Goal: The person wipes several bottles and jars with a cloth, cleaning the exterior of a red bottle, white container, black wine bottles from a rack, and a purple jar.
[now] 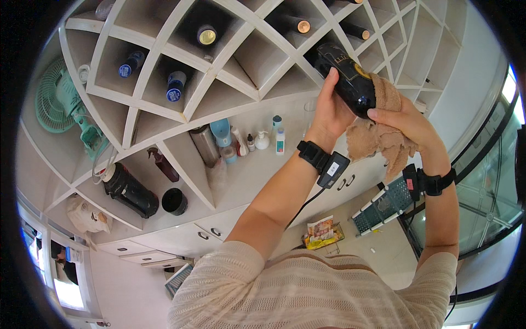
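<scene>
A dark glass wine bottle point(347, 80) lies tilted in front of a compartment of the white lattice wine rack point(257, 47), its neck end hidden in shadow there. My left hand point(331, 103) is wrapped around the bottle's body from below, thumb along its side. On the right, my right hand point(400, 119) presses a tan cloth point(384, 135) against the bottle's base, the thumb resting on the glass. The cloth hangs down in folds below that hand. Other bottles, such as one with a blue cap point(175, 86), lie in nearby compartments.
Below the rack, a counter holds a steel flask point(204, 146), a white pump bottle point(261, 140) and other small bottles. At left are a green fan point(61, 96), a black thermos point(130, 190) and a black cup point(174, 201). A small basket of packets point(324, 234) stands on the floor.
</scene>
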`<state>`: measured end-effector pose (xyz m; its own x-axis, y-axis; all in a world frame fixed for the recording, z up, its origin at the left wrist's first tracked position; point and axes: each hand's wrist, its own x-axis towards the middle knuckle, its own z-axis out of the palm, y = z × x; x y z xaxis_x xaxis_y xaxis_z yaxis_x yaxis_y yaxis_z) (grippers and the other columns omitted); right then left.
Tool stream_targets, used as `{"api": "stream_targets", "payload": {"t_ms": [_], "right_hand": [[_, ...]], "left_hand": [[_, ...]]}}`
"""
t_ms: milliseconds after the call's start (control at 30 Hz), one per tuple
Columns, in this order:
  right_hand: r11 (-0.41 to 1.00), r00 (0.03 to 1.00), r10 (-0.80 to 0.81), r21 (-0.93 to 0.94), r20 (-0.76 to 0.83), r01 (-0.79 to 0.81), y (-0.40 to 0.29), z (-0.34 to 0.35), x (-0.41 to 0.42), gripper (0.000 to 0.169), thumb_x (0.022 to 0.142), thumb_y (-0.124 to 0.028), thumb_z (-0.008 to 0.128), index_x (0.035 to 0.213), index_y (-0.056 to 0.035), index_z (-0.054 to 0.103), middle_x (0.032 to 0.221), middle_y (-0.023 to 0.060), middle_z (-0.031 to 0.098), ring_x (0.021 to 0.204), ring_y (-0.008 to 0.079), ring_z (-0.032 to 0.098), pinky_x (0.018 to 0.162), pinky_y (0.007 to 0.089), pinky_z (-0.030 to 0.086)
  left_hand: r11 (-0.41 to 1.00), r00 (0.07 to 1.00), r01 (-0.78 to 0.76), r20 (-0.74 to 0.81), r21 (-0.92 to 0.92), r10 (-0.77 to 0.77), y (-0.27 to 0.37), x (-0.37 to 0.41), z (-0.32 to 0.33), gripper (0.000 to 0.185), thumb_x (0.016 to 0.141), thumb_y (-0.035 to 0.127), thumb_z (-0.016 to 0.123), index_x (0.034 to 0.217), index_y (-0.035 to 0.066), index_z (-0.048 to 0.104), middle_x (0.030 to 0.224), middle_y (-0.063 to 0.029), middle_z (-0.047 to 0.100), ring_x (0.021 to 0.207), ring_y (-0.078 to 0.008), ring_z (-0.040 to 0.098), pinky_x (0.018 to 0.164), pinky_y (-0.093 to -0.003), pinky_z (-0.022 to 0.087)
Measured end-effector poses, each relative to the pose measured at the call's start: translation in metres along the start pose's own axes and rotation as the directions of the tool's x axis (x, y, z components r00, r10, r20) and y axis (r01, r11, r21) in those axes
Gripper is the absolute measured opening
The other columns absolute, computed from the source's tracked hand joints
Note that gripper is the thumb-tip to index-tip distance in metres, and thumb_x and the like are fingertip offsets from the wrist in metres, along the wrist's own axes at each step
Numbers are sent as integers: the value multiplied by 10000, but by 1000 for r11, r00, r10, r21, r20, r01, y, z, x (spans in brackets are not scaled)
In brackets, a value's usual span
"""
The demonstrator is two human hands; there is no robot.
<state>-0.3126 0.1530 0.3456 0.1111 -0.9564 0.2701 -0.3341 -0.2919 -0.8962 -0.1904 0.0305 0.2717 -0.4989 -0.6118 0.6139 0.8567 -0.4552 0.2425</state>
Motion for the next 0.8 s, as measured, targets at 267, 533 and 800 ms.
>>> {"api": "stream_targets", "payload": {"t_ms": [267,533,800], "right_hand": [[453,940,-324,-890,-105,57,-14,44,3,666,786,-254,722,1396,-164,470,1279,224,510,1093,338,590,910,374,503],[-163,802,-551,-972,231,168,-5,66,-29,418,746,-87,623,1152,-182,658,1470,171,362,1079,361,546,832,408,526],[365,880,-475,-905,21,218,1,29,-94,350,640,-10,677,981,-87,697,1340,143,525,1081,294,584,890,348,505]], "left_hand": [[993,988,-65,-134,101,78,5,-7,16,530,948,493,532,1256,63,557,1250,-105,608,1166,-273,567,1025,-423,443],[979,983,85,-177,187,-52,17,-3,18,488,938,512,532,1132,72,622,1118,-117,663,1030,-277,636,955,-420,498],[974,969,18,-246,226,39,16,5,26,427,908,487,597,1120,118,632,1083,-54,669,1016,-240,630,929,-433,486]]}}
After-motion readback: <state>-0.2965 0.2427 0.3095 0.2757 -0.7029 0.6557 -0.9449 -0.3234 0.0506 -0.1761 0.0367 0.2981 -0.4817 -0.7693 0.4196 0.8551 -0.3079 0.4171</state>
